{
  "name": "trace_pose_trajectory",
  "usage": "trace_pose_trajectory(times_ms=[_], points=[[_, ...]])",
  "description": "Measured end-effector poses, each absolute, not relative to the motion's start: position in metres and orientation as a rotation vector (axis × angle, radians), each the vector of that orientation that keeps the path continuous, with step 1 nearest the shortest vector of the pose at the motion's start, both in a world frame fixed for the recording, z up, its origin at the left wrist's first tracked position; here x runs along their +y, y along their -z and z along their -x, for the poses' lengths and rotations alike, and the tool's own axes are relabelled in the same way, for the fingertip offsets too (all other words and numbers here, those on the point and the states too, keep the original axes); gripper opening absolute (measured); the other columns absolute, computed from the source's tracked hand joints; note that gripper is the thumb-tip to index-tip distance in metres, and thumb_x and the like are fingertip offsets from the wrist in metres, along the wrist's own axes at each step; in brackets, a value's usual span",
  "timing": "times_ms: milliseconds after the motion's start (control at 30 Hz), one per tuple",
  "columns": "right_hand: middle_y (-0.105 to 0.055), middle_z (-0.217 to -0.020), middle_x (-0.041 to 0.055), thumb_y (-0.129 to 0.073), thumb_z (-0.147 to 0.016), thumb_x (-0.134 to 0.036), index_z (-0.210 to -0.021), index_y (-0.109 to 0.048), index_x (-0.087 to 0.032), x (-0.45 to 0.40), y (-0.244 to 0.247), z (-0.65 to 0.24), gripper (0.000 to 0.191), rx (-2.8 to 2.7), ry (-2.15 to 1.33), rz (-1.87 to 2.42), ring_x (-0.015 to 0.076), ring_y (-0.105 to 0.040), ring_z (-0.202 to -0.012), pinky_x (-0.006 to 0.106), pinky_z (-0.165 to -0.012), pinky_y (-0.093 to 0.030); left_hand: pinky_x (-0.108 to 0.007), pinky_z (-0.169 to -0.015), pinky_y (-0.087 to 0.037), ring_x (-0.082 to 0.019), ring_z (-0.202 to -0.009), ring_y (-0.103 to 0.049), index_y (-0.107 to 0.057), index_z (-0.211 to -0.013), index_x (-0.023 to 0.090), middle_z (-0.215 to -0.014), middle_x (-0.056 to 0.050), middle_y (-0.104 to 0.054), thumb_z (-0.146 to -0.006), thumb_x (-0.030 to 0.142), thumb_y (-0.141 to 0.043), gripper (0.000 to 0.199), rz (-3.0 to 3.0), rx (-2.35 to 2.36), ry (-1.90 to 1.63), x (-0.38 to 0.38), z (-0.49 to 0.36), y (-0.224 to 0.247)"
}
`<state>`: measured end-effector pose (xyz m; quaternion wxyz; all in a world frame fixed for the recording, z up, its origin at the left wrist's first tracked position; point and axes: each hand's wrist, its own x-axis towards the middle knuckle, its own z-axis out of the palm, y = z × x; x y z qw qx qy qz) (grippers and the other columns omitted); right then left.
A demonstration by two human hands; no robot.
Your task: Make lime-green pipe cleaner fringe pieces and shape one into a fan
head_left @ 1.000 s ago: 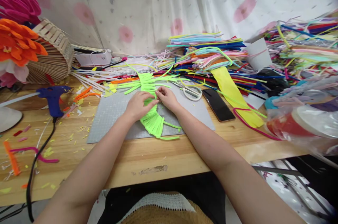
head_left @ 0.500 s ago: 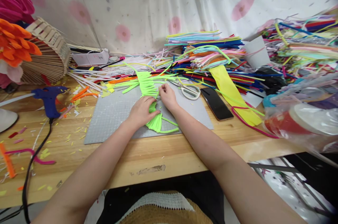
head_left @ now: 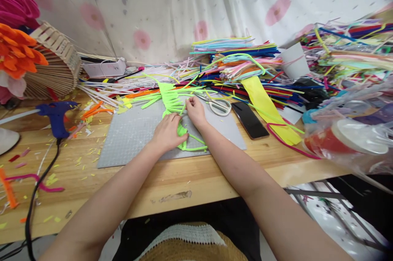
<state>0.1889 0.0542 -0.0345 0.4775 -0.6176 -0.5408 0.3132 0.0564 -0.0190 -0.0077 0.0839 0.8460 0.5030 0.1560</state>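
White sheeting printed with flowers (head_left: 172, 19) hangs behind the back edge of the wooden table (head_left: 141, 199). Along that edge I see a long heap of coloured fuzzy stems (head_left: 245, 62), piled highest toward the right. A grey mat (head_left: 129, 140) lies at the middle of the table, its near side set a little back from the front edge. Off to the left, toward the back edge, stands a slatted basket (head_left: 58, 60) beside big pink and orange blooms.

Down the middle of the mat, from its back edge nearly to its front one, runs the bright green piece (head_left: 168, 96), made of many stems bunched side by side. The left hand (head_left: 166, 132) grasps its nearer part between thumb and fingers. The right hand (head_left: 195, 110) has its fingertips pinched together on a thin green strand (head_left: 183, 110) beside it.

Just past the mat's right edge lies a dark phone (head_left: 250, 119); scissors (head_left: 220, 107) rest at its back right corner. Beyond the left edge are a blue glue gun (head_left: 58, 115) and tiny yellow scraps (head_left: 52, 179).
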Motion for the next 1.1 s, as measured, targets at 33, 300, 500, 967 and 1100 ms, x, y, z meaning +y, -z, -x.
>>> trace_pose_trajectory(times_ms=[33, 300, 500, 967, 1100], points=[[-0.053, -0.067, -0.0014, -0.042, -0.079, -0.032, -0.075, -0.042, -0.021, 0.054, 0.035, -0.189, 0.011, -1.304, -0.754, 1.503, 0.0136, -0.051, -0.065, 0.025, -0.064, -0.037, -0.037, -0.095, -0.039, -0.025, -0.113, -0.047, -0.050, -0.114, 0.018, -0.121, -0.010, -0.052, -0.070, 0.036, -0.058, 0.048, -2.519, 1.484, -0.483, -0.019, -0.056, 0.008], [-0.052, -0.064, -0.0023, -0.042, -0.079, -0.032, -0.072, -0.040, -0.022, 0.061, 0.033, -0.195, 0.013, -1.251, -0.757, 1.491, 0.0124, -0.049, -0.061, 0.024, -0.061, -0.036, -0.036, -0.100, -0.037, -0.024, -0.115, -0.047, -0.050, -0.117, 0.016, -0.126, -0.010, -0.050, -0.066, 0.029, -0.059, 0.054, -2.597, 1.364, -0.471, -0.009, -0.053, 0.006], [-0.050, -0.057, -0.0046, -0.046, -0.078, -0.032, -0.070, -0.042, -0.021, 0.067, 0.033, -0.202, 0.014, -1.380, -0.864, 1.462, 0.0112, -0.047, -0.054, 0.024, -0.058, -0.036, -0.038, -0.108, -0.026, -0.022, -0.126, -0.038, -0.046, -0.124, 0.018, -0.135, -0.010, -0.044, -0.069, 0.031, -0.056, 0.057, -2.676, 1.172, -0.271, 0.006, -0.035, 0.000], [-0.057, -0.077, 0.0026, -0.038, -0.085, -0.028, -0.083, -0.045, -0.020, 0.050, 0.028, -0.192, 0.011, -1.482, -0.528, 1.582, 0.0163, -0.052, -0.070, 0.027, -0.067, -0.034, -0.040, -0.113, -0.016, -0.021, -0.134, -0.026, -0.040, -0.129, 0.008, -0.140, -0.014, -0.038, -0.079, 0.019, -0.037, 0.051, -2.774, 1.318, -0.323, -0.007, -0.045, 0.020], [-0.059, -0.079, 0.0046, -0.036, -0.086, -0.026, -0.087, -0.043, -0.019, 0.050, 0.030, -0.191, 0.010, -1.434, -0.602, 1.593, 0.0174, -0.054, -0.070, 0.028, -0.067, -0.036, -0.041, -0.113, -0.017, -0.023, -0.134, -0.026, -0.033, -0.133, 0.008, -0.142, -0.015, -0.035, -0.082, 0.029, -0.038, 0.056, -2.798, 1.313, -0.342, -0.003, -0.039, 0.025]])
